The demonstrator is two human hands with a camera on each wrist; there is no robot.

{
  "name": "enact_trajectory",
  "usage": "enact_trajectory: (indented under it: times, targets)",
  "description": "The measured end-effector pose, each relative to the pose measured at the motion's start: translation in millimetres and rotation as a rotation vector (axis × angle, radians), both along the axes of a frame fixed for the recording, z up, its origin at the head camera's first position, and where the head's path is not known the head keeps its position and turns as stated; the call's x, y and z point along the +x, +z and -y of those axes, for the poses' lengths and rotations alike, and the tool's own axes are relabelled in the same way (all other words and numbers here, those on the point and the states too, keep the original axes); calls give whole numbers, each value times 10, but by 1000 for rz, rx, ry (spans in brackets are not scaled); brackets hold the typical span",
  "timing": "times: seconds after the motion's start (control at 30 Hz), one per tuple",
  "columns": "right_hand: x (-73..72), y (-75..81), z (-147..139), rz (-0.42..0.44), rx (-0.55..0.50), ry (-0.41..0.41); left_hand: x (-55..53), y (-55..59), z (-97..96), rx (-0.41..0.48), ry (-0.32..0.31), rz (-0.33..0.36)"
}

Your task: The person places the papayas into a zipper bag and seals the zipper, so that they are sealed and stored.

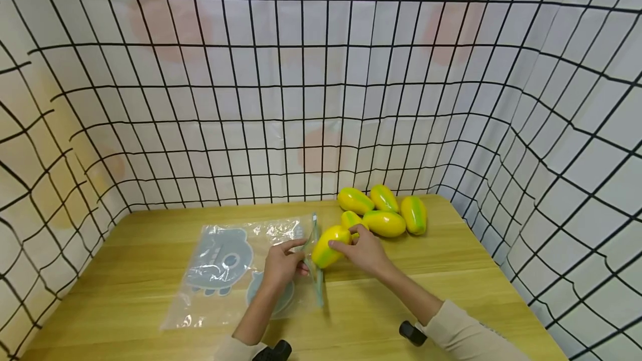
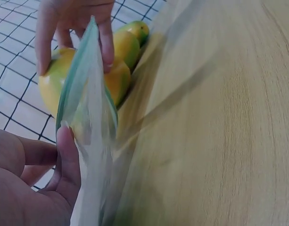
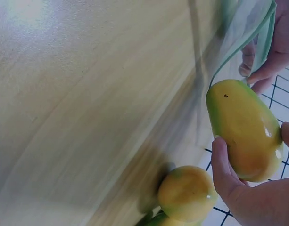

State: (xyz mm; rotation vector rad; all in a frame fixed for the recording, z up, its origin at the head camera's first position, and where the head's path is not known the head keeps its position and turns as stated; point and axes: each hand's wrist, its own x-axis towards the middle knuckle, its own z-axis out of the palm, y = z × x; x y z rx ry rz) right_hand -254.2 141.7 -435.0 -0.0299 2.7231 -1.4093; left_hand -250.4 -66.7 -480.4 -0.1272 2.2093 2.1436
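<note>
A clear zip bag [image 1: 223,249] with blue-grey cartoon prints lies flat on the table, its green-edged mouth facing right. My left hand [image 1: 282,265] pinches one edge of that mouth, holding it partly apart. Between thumb and fingers, my right hand [image 1: 368,252] grips a glossy yellow-green mango [image 1: 329,248], tilted, at the bag's mouth. In the right wrist view the narrower end of this mango [image 3: 245,132] meets the green rim [image 3: 238,47]. From the left wrist, the bag's rim [image 2: 71,80] covers part of the fruit.
Several more mangoes [image 1: 384,223] lie grouped at the back right of the wooden table [image 1: 361,316], one of them just behind the right hand's fingers. Black grid netting [image 1: 281,88] over pale cloth stands around the back and sides.
</note>
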Motion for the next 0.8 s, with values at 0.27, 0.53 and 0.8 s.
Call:
enact_trajectory:
  times: [0.27, 0.53, 0.8]
  targets:
    - [2, -91, 34, 54, 5, 47, -11, 4, 12, 29, 4, 28]
    - [-8, -170, 56, 117, -96, 74, -36, 72, 51, 53, 4, 49]
    - [-13, -178, 9, 227, -182, 98, -37, 81, 76, 102, 22, 42]
